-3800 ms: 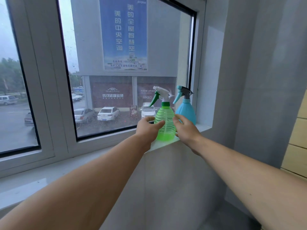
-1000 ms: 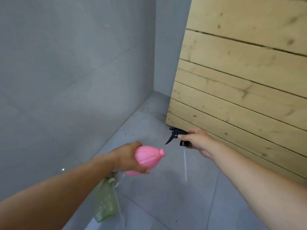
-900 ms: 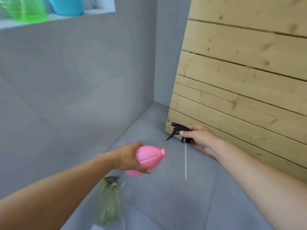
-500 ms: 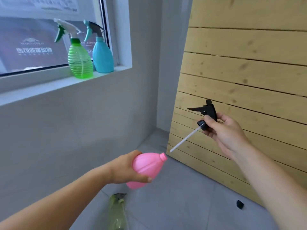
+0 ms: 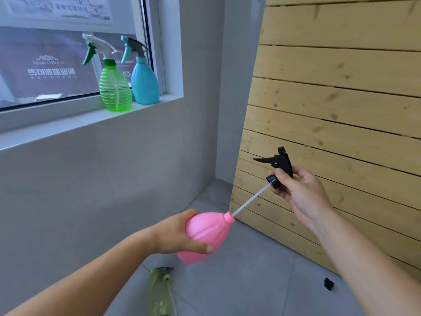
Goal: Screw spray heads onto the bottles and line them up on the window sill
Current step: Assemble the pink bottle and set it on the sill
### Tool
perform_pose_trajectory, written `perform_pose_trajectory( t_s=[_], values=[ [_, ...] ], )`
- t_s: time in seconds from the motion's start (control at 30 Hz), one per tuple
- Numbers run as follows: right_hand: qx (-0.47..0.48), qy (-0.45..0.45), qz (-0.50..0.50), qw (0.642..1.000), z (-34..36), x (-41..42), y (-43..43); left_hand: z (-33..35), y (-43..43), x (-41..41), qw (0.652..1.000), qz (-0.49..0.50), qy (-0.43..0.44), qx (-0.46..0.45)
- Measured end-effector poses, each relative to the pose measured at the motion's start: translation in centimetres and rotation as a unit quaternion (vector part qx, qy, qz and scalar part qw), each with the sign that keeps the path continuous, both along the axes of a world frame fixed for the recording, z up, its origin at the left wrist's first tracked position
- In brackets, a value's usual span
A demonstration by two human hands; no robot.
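half a second ago the tip of the thin white dip tube point(image 5: 249, 200) hung just short of the neck of the ribbed pink plastic bottle point(image 5: 205, 236); now it sits at the bottle's mouth, seemingly just entering, and the head has barely shifted otherwise. the insertion looks to be starting, so the judgement is that threading comes next: the tube must slide all the way in before the collar can meet the neck and turn.

the left hand point(image 5: 175, 233) is wrapped closed around the belly of the pink bottle, holding it tilted with the neck pointing up and to the right, in mid-air above the grey floor. the right hand point(image 5: 300, 192) is closed on the black plastic trigger spray head point(image 5: 276, 164), fingers pinching near its screw collar, well above the bottle.

counted: two finished bottles stand touching side by side on the white window sill point(image 5: 75, 124), one translucent green bottle with a white and green head point(image 5: 115, 87) and one opaque blue bottle with a grey and teal head point(image 5: 144, 84). one pink bottle is in hand. one pale green bottle point(image 5: 160, 293) lies on the floor below. one small black piece point(image 5: 328, 283) lies near the slatted wooden panel point(image 5: 341, 87); what it is cannot be told.
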State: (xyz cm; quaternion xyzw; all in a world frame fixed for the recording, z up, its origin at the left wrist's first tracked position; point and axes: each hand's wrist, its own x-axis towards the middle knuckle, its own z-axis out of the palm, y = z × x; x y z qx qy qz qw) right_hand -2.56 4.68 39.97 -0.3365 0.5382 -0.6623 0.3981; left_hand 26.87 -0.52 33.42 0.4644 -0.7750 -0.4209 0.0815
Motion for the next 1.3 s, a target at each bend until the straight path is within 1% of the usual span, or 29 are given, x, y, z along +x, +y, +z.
perform_pose_trajectory(
  t_s=[0.13, 0.23, 0.3, 0.43, 0.63, 0.73, 0.83, 0.9, 0.97, 1.03, 1.07, 1.13, 1.2, 1.3],
  values=[
    [0.012, -0.023, 0.021, 0.999, -0.9, 0.4, -0.6, 0.2, -0.1, -1.2, 0.998, 0.012, 0.045, 0.034],
    [0.029, -0.034, 0.084, 0.995, -1.8, 2.0, -0.7, 0.7, 0.2, -2.3, 0.993, 0.018, 0.099, 0.07],
    [0.032, -0.03, 0.122, 0.992, -2.4, 2.8, -0.7, 1.0, 0.4, -3.0, 0.989, 0.013, 0.12, 0.087],
    [0.033, -0.007, 0.163, 0.986, -3.0, 3.4, -0.8, 1.2, 0.7, -3.6, 0.985, 0.012, 0.137, 0.104],
    [0.024, 0.079, 0.254, 0.964, -3.2, 2.9, -0.8, 1.6, 0.9, -3.2, 0.974, 0.018, 0.167, 0.152],
    [0.008, 0.087, 0.275, 0.958, -3.3, 3.0, -0.8, 1.8, 1.0, -2.8, 0.97, 0.016, 0.167, 0.177],
    [-0.004, 0.086, 0.277, 0.957, -3.5, 3.2, -1.0, 1.6, 1.0, -2.4, 0.965, 0.021, 0.165, 0.204],
    [-0.004, 0.074, 0.273, 0.959, -3.6, 3.3, -1.2, 1.7, 1.3, -2.7, 0.964, 0.031, 0.173, 0.202],
    [-0.005, 0.08, 0.238, 0.968, -3.6, 3.4, -1.4, 1.8, 1.4, -3.4, 0.971, 0.067, 0.175, 0.148],
    [-0.002, 0.105, 0.182, 0.978, -3.7, 3.5, -1.6, 1.7, 1.5, -4.3, 0.98, 0.099, 0.153, 0.079],
    [0.001, 0.116, 0.164, 0.98, -3.8, 3.6, -1.7, 1.7, 1.6, -4.6, 0.982, 0.101, 0.147, 0.067],
    [0.015, 0.116, 0.147, 0.982, -4.2, 3.7, -1.8, 1.4, 1.7, -4.8, 0.979, 0.097, 0.152, 0.092],
    [0.027, 0.087, 0.137, 0.986, -4.3, 3.7, -2.0, 1.4, 1.6, -4.9, 0.977, 0.086, 0.153, 0.124],
    [0.033, -0.001, 0.128, 0.991, -4.2, 3.5, -2.4, 1.3, 1.4, -5.1, 0.986, 0.064, 0.121, 0.095]
  ],
)
